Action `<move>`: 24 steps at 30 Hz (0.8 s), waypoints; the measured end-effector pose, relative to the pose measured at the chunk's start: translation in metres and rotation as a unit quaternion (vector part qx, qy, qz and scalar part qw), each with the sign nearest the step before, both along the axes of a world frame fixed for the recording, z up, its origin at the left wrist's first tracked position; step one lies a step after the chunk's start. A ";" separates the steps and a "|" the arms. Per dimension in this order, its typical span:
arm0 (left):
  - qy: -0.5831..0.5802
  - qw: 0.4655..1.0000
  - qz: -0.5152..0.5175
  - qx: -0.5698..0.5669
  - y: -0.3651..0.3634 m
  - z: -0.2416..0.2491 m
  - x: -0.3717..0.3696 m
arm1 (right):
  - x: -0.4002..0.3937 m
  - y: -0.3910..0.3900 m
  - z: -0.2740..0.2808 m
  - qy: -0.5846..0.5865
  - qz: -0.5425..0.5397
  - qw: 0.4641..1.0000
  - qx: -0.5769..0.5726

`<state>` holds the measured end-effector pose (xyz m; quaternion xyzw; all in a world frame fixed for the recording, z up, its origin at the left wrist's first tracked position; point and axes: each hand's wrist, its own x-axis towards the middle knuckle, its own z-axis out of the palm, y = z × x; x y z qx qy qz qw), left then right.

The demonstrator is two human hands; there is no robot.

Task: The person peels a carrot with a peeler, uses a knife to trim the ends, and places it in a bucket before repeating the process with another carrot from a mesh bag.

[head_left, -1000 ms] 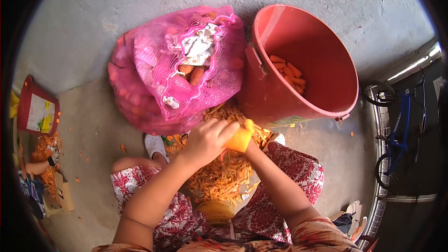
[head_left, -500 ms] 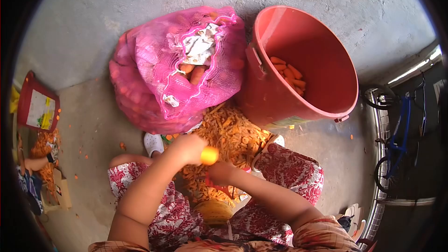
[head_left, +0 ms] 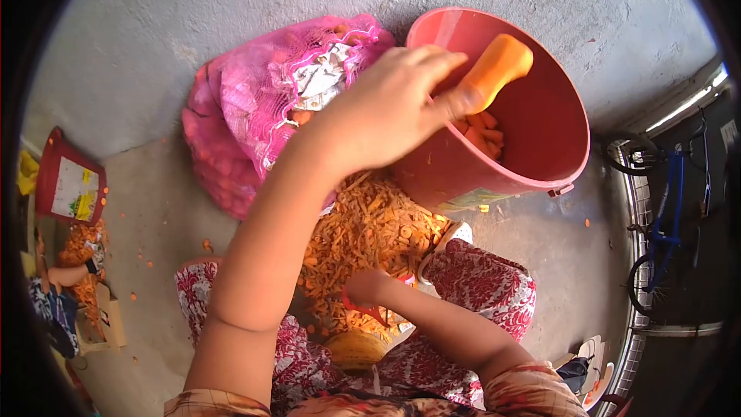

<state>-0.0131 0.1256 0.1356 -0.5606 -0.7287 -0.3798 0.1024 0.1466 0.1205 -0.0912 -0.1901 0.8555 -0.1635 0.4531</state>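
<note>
And the carrot (head_left: 503,64) has swung over the bucket (head_left: 455,174), left hand (head_left: 382,112) loosely open, thumb against it; right hand (head_left: 367,286) curls round a red tool (head_left: 376,313).

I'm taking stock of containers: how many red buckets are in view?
2: the large red bucket, right of the pink mesh sack, and the smaller red bucket at far left. Others may be hidden.

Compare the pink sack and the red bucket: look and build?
The sack is pink mesh, the bucket solid red. The sack bulges unevenly; the bucket keeps a round rim. Crumpled paper shows at the sack's opening; the bucket's mouth is wide open. Both hold carrots.
</note>
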 end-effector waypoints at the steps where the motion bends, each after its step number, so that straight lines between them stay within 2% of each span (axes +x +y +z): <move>1: -0.070 0.997 0.004 -0.035 0.000 0.000 -0.008 | -0.003 0.002 0.002 0.009 0.000 1.000 -0.005; 2: -0.140 0.988 0.007 -0.069 -0.005 -0.002 -0.020 | -0.006 0.004 0.006 0.004 -0.018 1.000 -0.007; 3: -0.155 0.985 0.005 -0.078 -0.008 -0.023 -0.042 | -0.009 0.007 0.011 0.001 -0.037 0.999 -0.008; 4: -0.207 0.968 0.073 -0.125 -0.016 -0.032 -0.052 | -0.011 0.009 0.014 -0.003 -0.057 0.998 -0.008; 6: -0.267 0.927 0.146 -0.218 -0.035 -0.103 -0.106 | -0.010 0.010 0.017 0.020 -0.128 0.992 0.002; 7: -0.344 0.899 0.163 -0.214 -0.049 -0.135 -0.121 | -0.011 0.010 0.017 0.032 -0.163 0.986 0.007; 9: -0.310 0.907 0.187 -0.216 -0.070 -0.198 -0.141 | -0.009 0.012 0.015 0.030 -0.155 0.987 -0.008; 10: -0.213 0.922 0.217 -0.238 -0.073 -0.203 -0.133 | -0.007 0.014 0.014 0.029 -0.151 0.988 -0.014; 12: -0.191 0.916 0.290 -0.200 -0.070 -0.200 -0.115 | -0.006 0.016 0.019 0.019 -0.140 0.990 -0.017; 15: -0.186 0.822 0.422 -0.333 -0.045 -0.177 -0.093 | -0.009 0.016 0.016 0.005 -0.113 0.994 -0.007; 19: -0.091 0.770 0.483 -0.407 -0.030 -0.200 -0.089 | -0.007 0.012 -0.002 0.038 -0.112 0.993 -0.006; 22: -0.056 0.786 0.492 -0.370 -0.032 -0.207 -0.086 | -0.007 0.010 -0.010 0.045 -0.108 0.993 -0.008; 24: -0.073 0.804 0.489 -0.330 -0.037 -0.209 -0.087 | -0.007 0.011 -0.006 0.040 -0.113 0.993 -0.008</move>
